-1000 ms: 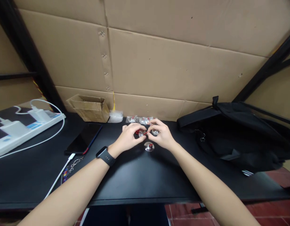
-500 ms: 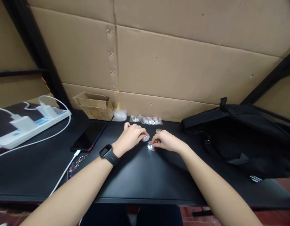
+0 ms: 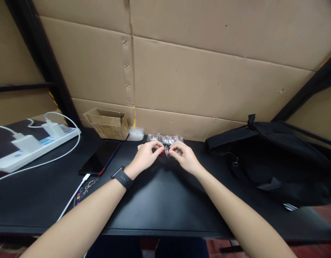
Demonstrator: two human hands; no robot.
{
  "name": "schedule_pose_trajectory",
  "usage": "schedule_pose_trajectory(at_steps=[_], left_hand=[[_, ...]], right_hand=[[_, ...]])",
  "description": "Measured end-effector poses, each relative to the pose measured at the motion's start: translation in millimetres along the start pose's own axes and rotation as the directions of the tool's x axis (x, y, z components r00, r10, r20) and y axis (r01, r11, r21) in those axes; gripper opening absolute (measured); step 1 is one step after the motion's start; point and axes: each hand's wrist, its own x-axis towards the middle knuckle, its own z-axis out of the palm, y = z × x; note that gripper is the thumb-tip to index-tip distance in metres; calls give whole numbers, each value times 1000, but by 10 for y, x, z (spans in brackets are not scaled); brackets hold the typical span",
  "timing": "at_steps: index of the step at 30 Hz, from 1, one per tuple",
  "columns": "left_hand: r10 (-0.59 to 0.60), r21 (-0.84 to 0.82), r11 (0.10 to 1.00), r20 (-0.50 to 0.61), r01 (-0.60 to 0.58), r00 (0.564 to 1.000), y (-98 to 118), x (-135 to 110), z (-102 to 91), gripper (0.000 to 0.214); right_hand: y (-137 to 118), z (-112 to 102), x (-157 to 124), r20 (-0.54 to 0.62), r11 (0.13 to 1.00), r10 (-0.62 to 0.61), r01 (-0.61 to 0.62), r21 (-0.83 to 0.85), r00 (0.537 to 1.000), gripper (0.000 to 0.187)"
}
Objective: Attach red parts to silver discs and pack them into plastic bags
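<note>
Close together over the middle of the table, my left hand (image 3: 149, 153) and my right hand (image 3: 185, 157) have their fingertips pinched near each other. Between them a round, silvery disc (image 3: 167, 152) stands on edge, blurred. Something red (image 3: 162, 153) shows at the left fingertips, and a small red bit at the right ones. Each hand seems to grip a disc by its red centre; my fingers cover most of both. Behind the hands, several similar discs in clear wrappers (image 3: 165, 139) lie in a row along the cardboard wall.
An opened cardboard box (image 3: 111, 129) and clear plastic packets (image 3: 135, 134) stand at the back. To the left are a phone (image 3: 101, 157), a white cable (image 3: 74, 195) and a power strip (image 3: 39, 148) with chargers. A black bag (image 3: 278, 165) covers the right side.
Both hands have lifted the discs from the tabletop and brought them together, slightly further back. The discs have turned from lying flat to standing on edge.
</note>
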Motion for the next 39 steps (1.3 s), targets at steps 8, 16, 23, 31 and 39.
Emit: schedule_pose_trajectory(at_steps=[8,16,23,31,39], left_hand=[[-5,-167,986,-2,5,1000,-57,-29,110,18],[17,-46,999,41,-15,999,38,-59,53,20],[-116,385,916,-21,115,993,-238,72,-162,36],[-286,766,619,16,172,958,-739,52,-321,44],[-46,742,649,-181,167,982,-710,101,-471,37]], right_hand=[[13,139,-27,37,837,256,-241,491,966,28],[-20,87,-23,165,751,287,-329,573,944,50],[-11,-43,2,76,795,297,-291,532,952,60],[69,-114,29,54,854,301,-295,429,952,66],[82,-181,42,46,867,305,-297,400,951,64]])
